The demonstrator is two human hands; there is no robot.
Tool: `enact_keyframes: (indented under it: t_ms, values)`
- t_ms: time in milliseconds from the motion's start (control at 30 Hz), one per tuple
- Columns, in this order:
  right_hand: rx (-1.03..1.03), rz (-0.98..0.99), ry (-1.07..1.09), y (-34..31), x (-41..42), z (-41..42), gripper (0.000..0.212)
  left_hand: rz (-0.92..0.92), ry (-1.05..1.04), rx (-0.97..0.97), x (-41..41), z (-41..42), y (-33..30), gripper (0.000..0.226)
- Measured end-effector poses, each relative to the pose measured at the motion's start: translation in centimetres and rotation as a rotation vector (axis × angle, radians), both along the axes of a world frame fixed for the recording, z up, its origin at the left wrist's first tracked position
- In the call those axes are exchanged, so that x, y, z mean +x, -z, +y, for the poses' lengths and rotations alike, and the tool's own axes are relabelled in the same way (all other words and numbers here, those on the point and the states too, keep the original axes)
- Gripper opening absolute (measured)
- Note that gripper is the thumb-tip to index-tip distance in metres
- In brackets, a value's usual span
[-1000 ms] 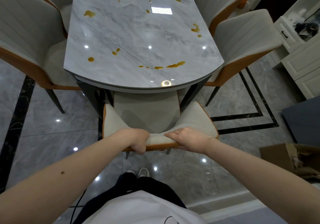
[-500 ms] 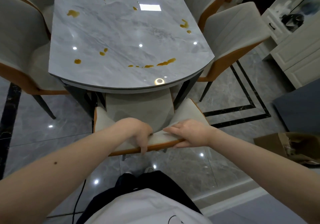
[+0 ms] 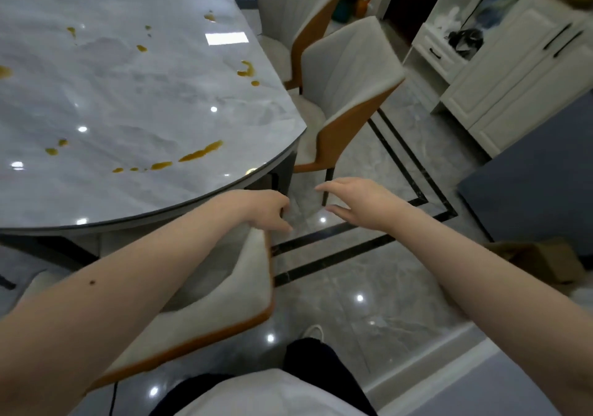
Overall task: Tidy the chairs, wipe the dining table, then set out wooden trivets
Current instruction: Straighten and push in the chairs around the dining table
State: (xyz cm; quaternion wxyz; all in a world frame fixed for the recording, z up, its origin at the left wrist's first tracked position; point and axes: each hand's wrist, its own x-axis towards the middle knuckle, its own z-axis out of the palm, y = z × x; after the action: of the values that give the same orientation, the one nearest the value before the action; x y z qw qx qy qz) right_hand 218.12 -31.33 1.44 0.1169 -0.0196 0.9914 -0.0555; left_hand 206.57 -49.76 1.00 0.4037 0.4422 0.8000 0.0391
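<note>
both hands off the end chair [image 3: 224, 290] since the earlier frames; view swung right toward the side chair [image 3: 346, 94].
left hand [image 3: 263, 210]: over the end chair's right corner, fingers loosely curled, holding nothing; contact with the backrest not determinable.
right hand [image 3: 356, 203]: in the air, fingers relaxed and spread, holding nothing, reaching toward the side chair, not yet touching.
end chair: tucked under the table [image 3: 134, 94], backrest just beside the rim.
side chair: angled out from the table edge, seat partly under it.
far chair [image 3: 298, 7]: behind it, near the table.
stains [image 3: 199, 155]: amber, scattered across the top, unwiped.
no cloth or trivets in view.
recommended: grip the side chair's backrest top with both hands, square it to the edge, slide straight in without striking the rim.
</note>
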Motion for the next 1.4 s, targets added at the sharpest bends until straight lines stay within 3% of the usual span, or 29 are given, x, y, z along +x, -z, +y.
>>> enact_keyframes:
  t_ms: [167,433,833,1067,1400]
  values:
    - [0.011,0.012,0.053,-1.0,1.2,10.6,0.048,0.008,-0.068,0.032,1.0,11.8,-0.4,0.066]
    - [-0.010,0.076,0.111,-2.7,-0.1,23.1,0.047,0.001,-0.125,0.123,-0.9,24.2,-1.4,0.058]
    - [0.024,0.100,0.064,-2.3,-13.3,43.0,0.055,0.125,-0.259,0.178,-11.3,44.2,-2.8,0.053]
    - [0.049,0.066,-0.037,-2.8,-21.6,52.1,0.062,0.110,-0.398,0.098,-16.6,52.5,-1.4,0.062]
    - [-0.051,0.022,-0.486,-0.1,-36.7,58.6,0.063,0.114,-0.727,0.000,-24.0,59.8,1.7,0.066]
